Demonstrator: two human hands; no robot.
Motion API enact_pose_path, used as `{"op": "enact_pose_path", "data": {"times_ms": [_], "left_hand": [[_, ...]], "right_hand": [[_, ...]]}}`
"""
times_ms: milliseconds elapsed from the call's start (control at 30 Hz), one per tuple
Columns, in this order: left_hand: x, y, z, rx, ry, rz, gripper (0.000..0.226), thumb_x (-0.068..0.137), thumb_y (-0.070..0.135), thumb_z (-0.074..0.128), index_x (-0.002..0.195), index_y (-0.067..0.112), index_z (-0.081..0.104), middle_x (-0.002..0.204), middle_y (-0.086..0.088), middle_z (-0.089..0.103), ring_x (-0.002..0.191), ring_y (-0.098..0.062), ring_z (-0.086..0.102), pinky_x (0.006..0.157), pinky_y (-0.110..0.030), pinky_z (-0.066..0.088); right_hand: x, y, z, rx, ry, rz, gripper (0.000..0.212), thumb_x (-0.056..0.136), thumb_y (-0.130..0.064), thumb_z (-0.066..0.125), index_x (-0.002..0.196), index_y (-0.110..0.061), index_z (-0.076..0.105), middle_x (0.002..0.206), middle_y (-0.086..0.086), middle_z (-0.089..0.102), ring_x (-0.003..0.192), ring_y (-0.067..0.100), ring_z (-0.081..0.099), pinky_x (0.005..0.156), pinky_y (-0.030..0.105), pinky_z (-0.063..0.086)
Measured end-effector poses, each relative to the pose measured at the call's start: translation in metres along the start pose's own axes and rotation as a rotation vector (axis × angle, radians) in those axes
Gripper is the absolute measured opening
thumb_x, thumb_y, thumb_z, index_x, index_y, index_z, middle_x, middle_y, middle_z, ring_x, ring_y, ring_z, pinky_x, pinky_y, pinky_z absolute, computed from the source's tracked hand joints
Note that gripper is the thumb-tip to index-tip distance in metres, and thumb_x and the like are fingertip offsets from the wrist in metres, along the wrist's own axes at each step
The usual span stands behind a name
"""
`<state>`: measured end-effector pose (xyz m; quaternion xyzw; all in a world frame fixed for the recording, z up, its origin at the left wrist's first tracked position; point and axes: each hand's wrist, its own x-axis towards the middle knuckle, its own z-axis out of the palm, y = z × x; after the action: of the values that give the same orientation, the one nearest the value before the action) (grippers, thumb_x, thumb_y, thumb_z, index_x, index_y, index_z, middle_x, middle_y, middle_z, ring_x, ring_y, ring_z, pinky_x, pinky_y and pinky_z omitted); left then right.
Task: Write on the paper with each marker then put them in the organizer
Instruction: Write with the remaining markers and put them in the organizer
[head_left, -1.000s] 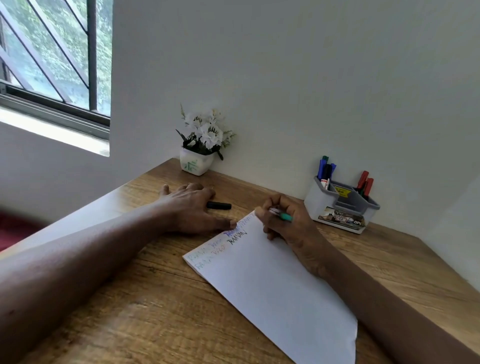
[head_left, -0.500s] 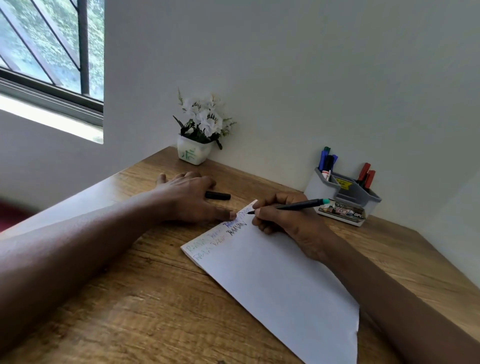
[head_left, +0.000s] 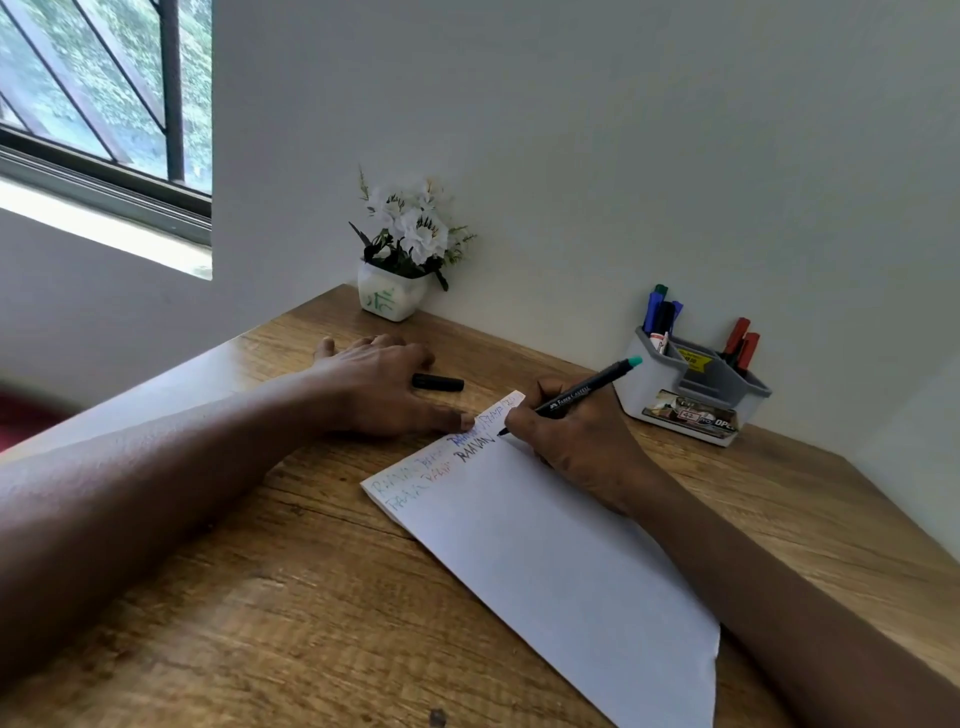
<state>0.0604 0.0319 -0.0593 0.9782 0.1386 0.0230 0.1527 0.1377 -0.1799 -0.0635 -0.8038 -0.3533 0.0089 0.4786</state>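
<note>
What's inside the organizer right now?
The organizer holds blue, green and black markers at its left end and two red markers at its right. Its walls hide their lower ends and anything lying deeper.

The left arm stretched from the near left toward the far middle, forearm low. The left hand (head_left: 379, 387) lay flat, palm down, fingers straight and slightly spread, its thumb tip touching the far edge of the paper (head_left: 545, 561). The right arm extended from the near right. The right hand (head_left: 576, 441), fingers curled, pinched the marker (head_left: 576, 395) near its tip, with its heel resting on the paper.
</note>
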Motion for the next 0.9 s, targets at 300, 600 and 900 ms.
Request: {"op": "enact_pose_path", "data": {"times_ms": [300, 600, 900], "left_hand": [[-0.0023, 0.0015, -0.0011, -0.002, -0.005, 0.004, 0.104, 0.069, 0.093, 0.047, 0.154, 0.034, 0.033, 0.164, -0.003, 0.03, 0.15, -0.026, 0.028, 0.121, -0.063, 0.01], [-0.0025, 0.0012, -0.0011, -0.012, -0.009, 0.004, 0.104, 0.069, 0.092, 0.048, 0.155, 0.035, 0.032, 0.165, -0.003, 0.028, 0.152, -0.025, 0.025, 0.121, -0.064, 0.009], [-0.0029, 0.0027, -0.0012, -0.011, -0.006, 0.0, 0.102, 0.071, 0.09, 0.05, 0.155, 0.034, 0.033, 0.164, -0.003, 0.029, 0.151, -0.025, 0.026, 0.122, -0.064, 0.009]], "right_hand": [[-0.0003, 0.0007, -0.0003, 0.001, -0.009, -0.004, 0.023, 0.082, -0.011, 0.073, 0.066, -0.004, 0.058, 0.054, -0.001, 0.05, 0.053, 0.012, 0.042, 0.053, 0.03, 0.034], [0.0025, 0.0052, -0.0012, 0.001, 0.014, 0.003, 0.027, 0.08, -0.012, 0.073, 0.064, -0.001, 0.054, 0.054, 0.001, 0.049, 0.053, 0.015, 0.042, 0.054, 0.034, 0.035], [0.0029, 0.0059, -0.0015, -0.004, 0.02, 0.019, 0.025, 0.081, -0.014, 0.073, 0.063, -0.008, 0.057, 0.053, -0.002, 0.051, 0.051, 0.013, 0.044, 0.052, 0.03, 0.037]]}}
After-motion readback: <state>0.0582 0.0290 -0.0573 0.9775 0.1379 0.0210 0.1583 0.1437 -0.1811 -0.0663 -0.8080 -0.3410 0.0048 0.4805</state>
